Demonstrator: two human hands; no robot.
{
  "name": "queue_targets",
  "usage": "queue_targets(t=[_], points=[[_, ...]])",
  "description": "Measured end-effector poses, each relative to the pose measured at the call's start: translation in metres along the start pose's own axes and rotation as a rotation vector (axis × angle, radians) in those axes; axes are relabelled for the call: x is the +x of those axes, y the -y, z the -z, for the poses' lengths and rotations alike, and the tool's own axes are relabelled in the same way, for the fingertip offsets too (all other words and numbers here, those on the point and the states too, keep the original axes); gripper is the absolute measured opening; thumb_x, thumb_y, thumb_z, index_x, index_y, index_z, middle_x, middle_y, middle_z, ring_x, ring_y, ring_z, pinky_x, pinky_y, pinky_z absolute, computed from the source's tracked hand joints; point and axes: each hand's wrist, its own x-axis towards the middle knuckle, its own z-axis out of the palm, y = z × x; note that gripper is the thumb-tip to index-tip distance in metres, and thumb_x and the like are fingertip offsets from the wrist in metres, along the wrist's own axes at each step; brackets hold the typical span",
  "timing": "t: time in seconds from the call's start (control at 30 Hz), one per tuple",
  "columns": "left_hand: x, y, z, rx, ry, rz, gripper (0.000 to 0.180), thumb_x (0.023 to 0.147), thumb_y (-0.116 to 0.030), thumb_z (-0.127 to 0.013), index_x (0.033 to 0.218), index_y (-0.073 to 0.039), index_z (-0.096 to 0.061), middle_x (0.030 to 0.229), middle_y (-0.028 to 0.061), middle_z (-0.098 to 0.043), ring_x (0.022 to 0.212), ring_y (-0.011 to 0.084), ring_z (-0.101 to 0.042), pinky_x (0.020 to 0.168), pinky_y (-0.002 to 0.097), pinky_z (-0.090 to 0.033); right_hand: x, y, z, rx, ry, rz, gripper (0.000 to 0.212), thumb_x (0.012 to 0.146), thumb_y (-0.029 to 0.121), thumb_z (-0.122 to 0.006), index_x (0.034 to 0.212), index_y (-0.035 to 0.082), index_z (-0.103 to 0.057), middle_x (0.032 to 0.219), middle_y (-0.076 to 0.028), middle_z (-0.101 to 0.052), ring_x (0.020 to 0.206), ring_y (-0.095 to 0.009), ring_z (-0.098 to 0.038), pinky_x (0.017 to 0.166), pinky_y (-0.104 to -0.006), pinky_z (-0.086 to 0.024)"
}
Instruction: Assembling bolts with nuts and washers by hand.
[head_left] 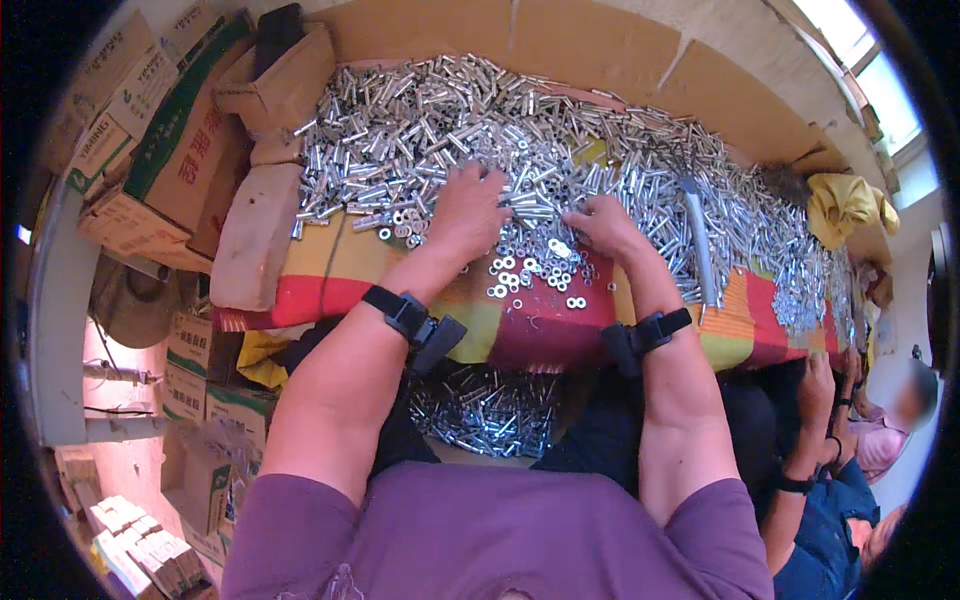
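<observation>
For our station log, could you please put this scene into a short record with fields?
Left hand: palm down at the metal pieces; grip unclear
Right hand: at the pile's near side; grip unclear
Near hands: loose washers
Surface: checked cloth
Far side: upright cardboard
Lower right: co-worker in dark shirt

lettering [102, 147] on cardboard boxes [185, 185]

Tubes [385, 150] lie on the cloth [560, 345], washers [506, 279] before them, cardboard [590, 45] behind, boxes [165, 190] left, a strip [699, 240] among the tubes at right.
</observation>
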Motion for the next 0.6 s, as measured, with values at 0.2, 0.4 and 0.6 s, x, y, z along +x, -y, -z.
queue_targets(t=[0.2,0.4,0.6], points=[[-0.028,-0.004,-0.003,-0.227,-0.088,-0.221,0.017,0.070,-0.012,-0.069,0.086,-0.007,-0.065,0.093,0.0104,-0.058,0.091,0.0320,-0.052,0.081,0.0419,-0.043,-0.043,0.052,-0.012,0.462,0.023,-0.057,0.023,0.083,0.019,-0.062,0.073,-0.001,-0.062,0.058,-0.008,-0.060,0.041,-0.015,-0.055,0.039,-0.0295,-0.043],[-0.057,-0.002,-0.001,-0.273,-0.208,-0.266,0.015,0.069,-0.011,-0.069,0.084,-0.009,-0.068,0.097,0.0111,-0.059,0.096,0.0307,-0.052,0.082,0.0388,-0.043,-0.061,0.076,-0.023,0.287,-0.197,0.083,0.029,0.080,0.026,-0.066,0.066,0.001,-0.063,0.058,-0.012,-0.060,0.050,-0.017,-0.059,0.047,-0.0346,-0.043],[-0.060,0.019,0.015,-0.269,-0.229,0.047,0.011,0.072,-0.012,-0.068,0.081,-0.006,-0.067,0.093,0.0128,-0.059,0.092,0.0301,-0.055,0.079,0.0392,-0.044,-0.079,0.054,-0.023,0.269,-0.379,0.117,0.031,0.084,0.027,-0.062,0.068,0.000,-0.062,0.058,-0.011,-0.058,0.057,-0.014,-0.056,0.053,-0.0331,-0.040]])
